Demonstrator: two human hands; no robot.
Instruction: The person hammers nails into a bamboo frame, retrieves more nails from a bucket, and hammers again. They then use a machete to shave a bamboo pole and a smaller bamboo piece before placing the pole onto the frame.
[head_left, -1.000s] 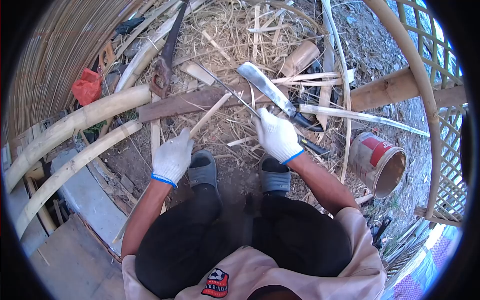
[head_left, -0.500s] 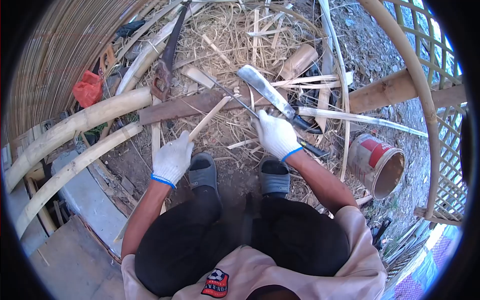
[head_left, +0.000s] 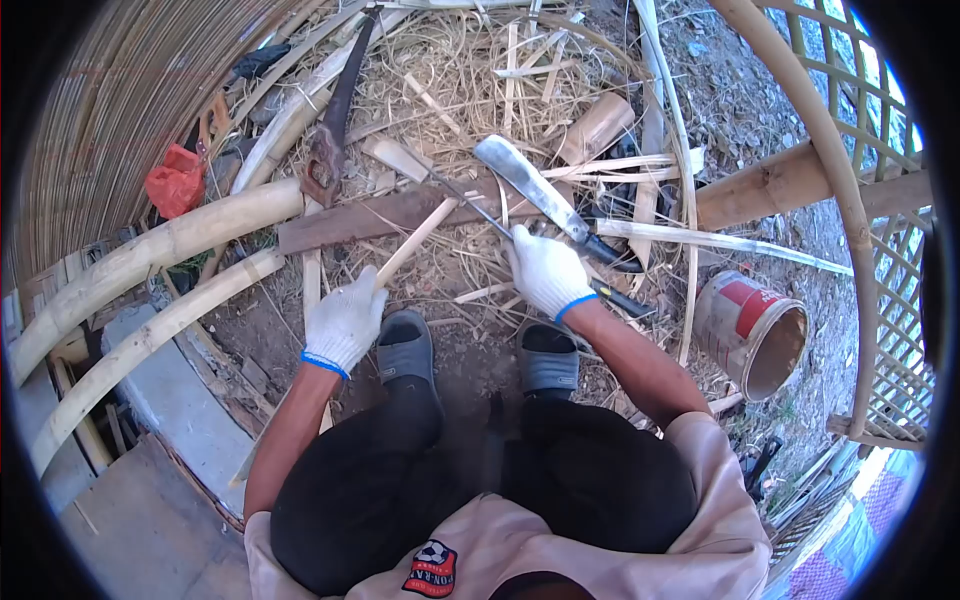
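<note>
My left hand [head_left: 345, 318], in a white knit glove with a blue cuff, is closed around a pale bamboo strip [head_left: 418, 243] that points up and right. My right hand [head_left: 549, 272], gloved the same way, grips a knife with a thin dark blade [head_left: 472, 205]. The blade reaches up and left, overlapping the strip's far end in this view; its grip is hidden in my fist. Below the hands' line of work lies a brown plank [head_left: 355, 222]. A broad-bladed machete [head_left: 530, 180] with a black handle rests just beyond my right hand. Past my right wrist shows a black-and-yellow handle [head_left: 625, 300].
A handsaw [head_left: 335, 140] lies at upper left near bamboo poles [head_left: 150, 248] and a red bag [head_left: 176, 180]. Shavings [head_left: 450, 60] cover the ground ahead. On the right are a tipped bucket [head_left: 725, 325], a bamboo section [head_left: 760, 188] and a woven lattice [head_left: 895, 330].
Both hands keep their holds. My right hand and the knife have shifted slightly left and toward me; the strip has barely moved.
</note>
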